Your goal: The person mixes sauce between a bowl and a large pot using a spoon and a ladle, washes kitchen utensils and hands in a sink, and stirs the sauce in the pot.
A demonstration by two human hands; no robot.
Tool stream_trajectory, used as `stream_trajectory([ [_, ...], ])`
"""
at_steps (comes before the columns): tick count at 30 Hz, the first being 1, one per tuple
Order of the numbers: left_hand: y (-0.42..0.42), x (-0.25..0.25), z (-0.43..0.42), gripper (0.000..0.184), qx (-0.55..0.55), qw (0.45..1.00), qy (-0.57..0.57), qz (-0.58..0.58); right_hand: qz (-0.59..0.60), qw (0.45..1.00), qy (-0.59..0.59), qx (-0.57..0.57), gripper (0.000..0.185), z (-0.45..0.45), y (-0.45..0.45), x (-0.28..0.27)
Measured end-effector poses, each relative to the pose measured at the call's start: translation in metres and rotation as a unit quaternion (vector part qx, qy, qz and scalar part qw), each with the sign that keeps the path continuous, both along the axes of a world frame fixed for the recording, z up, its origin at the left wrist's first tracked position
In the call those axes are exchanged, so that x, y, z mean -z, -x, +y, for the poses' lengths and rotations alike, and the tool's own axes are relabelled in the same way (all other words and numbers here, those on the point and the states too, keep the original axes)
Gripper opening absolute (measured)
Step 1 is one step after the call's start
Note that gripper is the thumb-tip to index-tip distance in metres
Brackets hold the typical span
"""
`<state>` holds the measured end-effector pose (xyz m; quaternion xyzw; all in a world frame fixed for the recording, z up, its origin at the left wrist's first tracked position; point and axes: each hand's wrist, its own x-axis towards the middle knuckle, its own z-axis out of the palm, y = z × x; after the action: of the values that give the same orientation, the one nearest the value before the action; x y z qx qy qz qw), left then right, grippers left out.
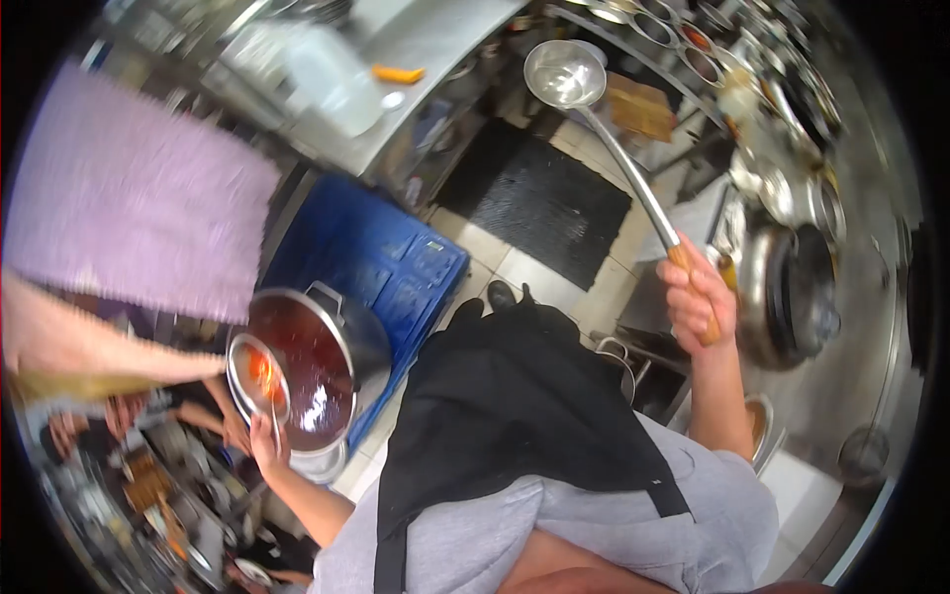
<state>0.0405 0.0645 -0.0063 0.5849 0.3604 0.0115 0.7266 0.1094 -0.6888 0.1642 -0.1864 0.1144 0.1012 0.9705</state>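
Grey shirt (pixel 584 520) and black apron (pixel 515 396) lie closest, worn by the person whose two hands reach out to either side. To the left, the left hand (pixel 267 444) grips the edge of a metal bowl (pixel 242 384) with something orange-red inside. That bowl hangs over the near-left side of a big metal pot (pixel 371 346) filled with dark red liquid (pixel 322 361); whether bowl and pot touch, I cannot tell. Another person's hand (pixel 236 433) shows just beside the left hand.

On the other side, the right hand (pixel 701 297) is clenched around the wooden end of a long ladle (pixel 633 178), its round metal cup raised and pointing away over the floor. Just right of this hand, a round metal pan (pixel 760 297) sits at a steel worktop (pixel 871 247).

Beside the pot is a blue crate (pixel 426 267), and left of that a blurred purple cloth (pixel 139 188). Farther along, a black mat (pixel 534 198) covers part of the tiled floor (pixel 534 282). Beyond, a second worktop (pixel 435 40) carries a clear plastic tub (pixel 332 79) and an orange object (pixel 398 74) too blurred to name.
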Motion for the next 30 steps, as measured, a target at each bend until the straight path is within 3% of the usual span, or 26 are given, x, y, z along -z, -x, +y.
stream_trajectory([
  [2, -0.003, 0.007, -0.002, 0.011, -0.019, 0.999, 0.023, -0.016, 0.005, 0.997, -0.039, -0.068, 0.074, 0.03, -0.009, -0.005],
  [5, -0.013, -0.009, -0.032, 0.004, -0.076, 0.997, -0.002, 0.015, 0.027, 0.981, -0.069, -0.177, 0.079, 0.074, -0.023, -0.015],
  [15, -0.007, -0.001, -0.029, 0.007, -0.117, 0.993, 0.008, -0.031, 0.05, 0.879, 0.023, -0.473, 0.085, 0.205, -0.069, -0.033],
  [25, 0.006, 0.005, -0.017, 0.013, -0.174, 0.984, 0.018, -0.034, -0.03, 0.75, 0.254, -0.61, 0.091, 0.294, -0.068, -0.055],
  [30, 0.007, -0.01, -0.024, 0.011, -0.171, 0.985, 0.028, -0.019, -0.063, 0.696, 0.278, -0.659, 0.089, 0.321, -0.066, -0.052],
])
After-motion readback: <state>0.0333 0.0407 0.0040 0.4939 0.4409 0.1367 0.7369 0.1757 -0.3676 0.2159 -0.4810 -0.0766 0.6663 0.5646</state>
